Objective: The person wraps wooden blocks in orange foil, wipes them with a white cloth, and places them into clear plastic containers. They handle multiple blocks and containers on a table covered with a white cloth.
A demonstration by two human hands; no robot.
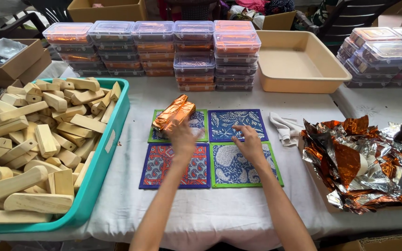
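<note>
Left hand: the left hand (182, 139) grips the near end of a foil-wrapped block (174, 114), fingers closed around it; the block tilts away and leftward from the grip, over the green-edged mat (200, 135).
Right hand: the right hand (250, 143) lies flat with fingers spread, holding nothing, its fingertips (239, 128) on the near edge of the blue leaf-print mat (236, 122).
Mats: four square fabric mats sit edge to edge in a two-by-two block under both hands; the red paisley mat (161, 167) lies beneath the left wrist, the blue paisley mat with green edge (238, 169) beneath the right wrist.
Around the grip: a crumpled white cloth (284, 128) lies just right of the right hand; nothing stands between the two hands.
Foil pile: further right, a shallow cardboard tray (319, 188) holds loose crinkled foil sheets (364, 158), copper on one face and silver on the other.
Teal tray: well left of the left hand, a teal plastic tray (110, 139) is heaped with pale, smooth wooden blocks (33, 144), some with rounded ends.
Beyond the hands: stacks of clear lidded plastic boxes (194, 51) run in a row, with copper-coloured contents showing through; more such boxes (382, 58) stand far right.
Beige tray: an empty-looking beige plastic tray (303, 81) stands beyond the right hand.
Surface: a white tablecloth (210, 209) covers the table.
</note>
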